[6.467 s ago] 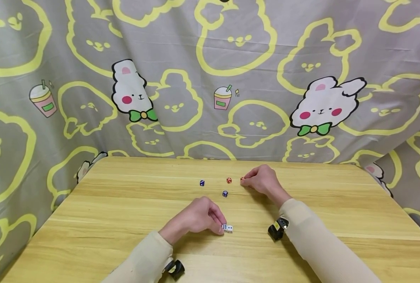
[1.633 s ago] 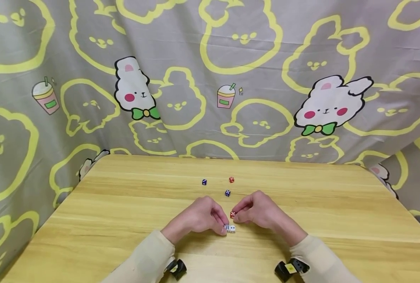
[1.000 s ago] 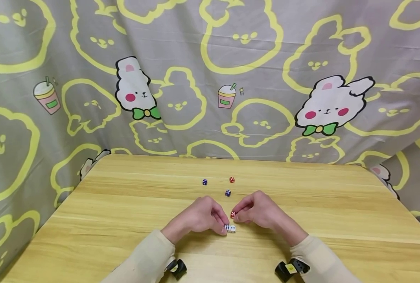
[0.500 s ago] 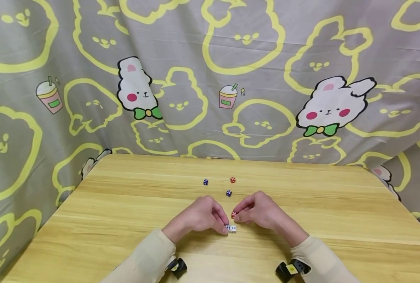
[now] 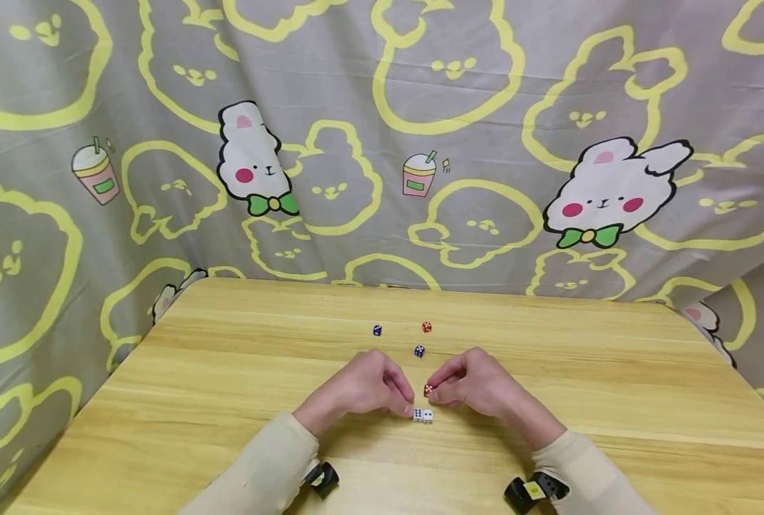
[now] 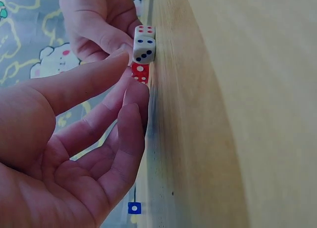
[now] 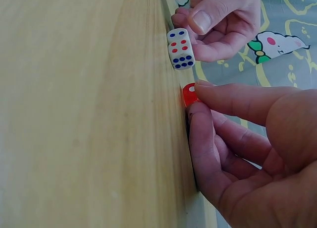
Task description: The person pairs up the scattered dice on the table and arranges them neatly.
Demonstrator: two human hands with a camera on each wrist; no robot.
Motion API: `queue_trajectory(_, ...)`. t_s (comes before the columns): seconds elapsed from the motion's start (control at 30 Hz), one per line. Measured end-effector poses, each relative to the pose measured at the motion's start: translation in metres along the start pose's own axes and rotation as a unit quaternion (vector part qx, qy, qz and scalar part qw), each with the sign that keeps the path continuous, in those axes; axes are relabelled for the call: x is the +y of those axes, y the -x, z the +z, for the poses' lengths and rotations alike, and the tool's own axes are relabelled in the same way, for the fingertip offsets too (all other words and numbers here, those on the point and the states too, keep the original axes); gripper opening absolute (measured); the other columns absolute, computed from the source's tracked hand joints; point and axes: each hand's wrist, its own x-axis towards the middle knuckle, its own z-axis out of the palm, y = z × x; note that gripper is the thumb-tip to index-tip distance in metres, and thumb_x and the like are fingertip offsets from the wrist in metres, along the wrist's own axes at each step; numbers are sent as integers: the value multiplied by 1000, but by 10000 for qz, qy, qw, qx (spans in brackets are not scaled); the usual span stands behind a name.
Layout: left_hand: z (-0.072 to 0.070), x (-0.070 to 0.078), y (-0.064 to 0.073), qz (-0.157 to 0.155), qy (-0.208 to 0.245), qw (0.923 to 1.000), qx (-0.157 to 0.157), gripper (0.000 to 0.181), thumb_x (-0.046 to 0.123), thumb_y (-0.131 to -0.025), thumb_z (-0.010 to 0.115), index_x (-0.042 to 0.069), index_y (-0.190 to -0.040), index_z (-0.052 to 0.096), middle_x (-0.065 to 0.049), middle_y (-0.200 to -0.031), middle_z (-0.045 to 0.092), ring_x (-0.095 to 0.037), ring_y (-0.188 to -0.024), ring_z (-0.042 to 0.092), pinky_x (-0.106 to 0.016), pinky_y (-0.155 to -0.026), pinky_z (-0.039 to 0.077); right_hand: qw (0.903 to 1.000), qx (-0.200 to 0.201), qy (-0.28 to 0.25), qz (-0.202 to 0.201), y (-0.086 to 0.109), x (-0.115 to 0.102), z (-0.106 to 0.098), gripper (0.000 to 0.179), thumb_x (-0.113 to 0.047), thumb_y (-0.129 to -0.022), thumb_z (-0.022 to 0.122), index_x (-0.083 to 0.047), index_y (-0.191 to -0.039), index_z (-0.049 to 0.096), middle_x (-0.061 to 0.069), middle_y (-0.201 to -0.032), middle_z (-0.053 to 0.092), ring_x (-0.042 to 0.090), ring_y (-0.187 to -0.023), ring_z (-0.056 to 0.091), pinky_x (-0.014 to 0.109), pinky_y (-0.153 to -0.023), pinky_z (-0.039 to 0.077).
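Two white dice, a left one and a right one, sit side by side on the wooden table. My left hand is just left of them, its thumb and fingers loosely bent with no die between them. Just beyond the white dice, my right hand pinches a red die between thumb and fingertip, low over the table. The right wrist view shows the red die partly covered by the thumb. Farther back lie a second red die and two blue dice, one nearer and one to the left.
The wooden table runs back to a grey curtain with yellow cartoon outlines. Black wrist cameras hang under both sleeves, one at the left and one at the right.
My right hand has brought the red die from the back of the table to near the white dice. Just now my left hand has let go of the left white die and drawn slightly away.
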Motion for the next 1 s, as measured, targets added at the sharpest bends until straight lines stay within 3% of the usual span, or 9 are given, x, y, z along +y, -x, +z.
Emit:
queue_trajectory(0.53,-7,-1,-5,122,171,9994,291,10,7,-83,88,9,-88,80,-1,-77,76,-13,-65,67,-30,-63,55,9998,85,155,2,1,-1,-1,15,-11,-84,89,-6,-96,82,3,-86,78,13,-72,67,31,-68,58)
queue_trajectory(0.73,-11,-1,-9,202,269,9974,634,8,10,-87,86,8,-93,80,-2,-79,77,-19,-66,71,-33,-64,58,9997,124,189,-49,0,0,0,14,-12,-84,90,-8,-95,83,2,-86,79,13,-71,66,30,-66,57)
queue_trajectory(1.0,-15,2,-18,158,473,9916,1192,18,14,-89,84,6,-105,81,-2,-87,77,-18,-75,73,-27,-65,53,9997,130,173,-92,0,0,0,13,-13,-84,89,-8,-94,83,2,-86,80,12,-70,67,30,-65,57)
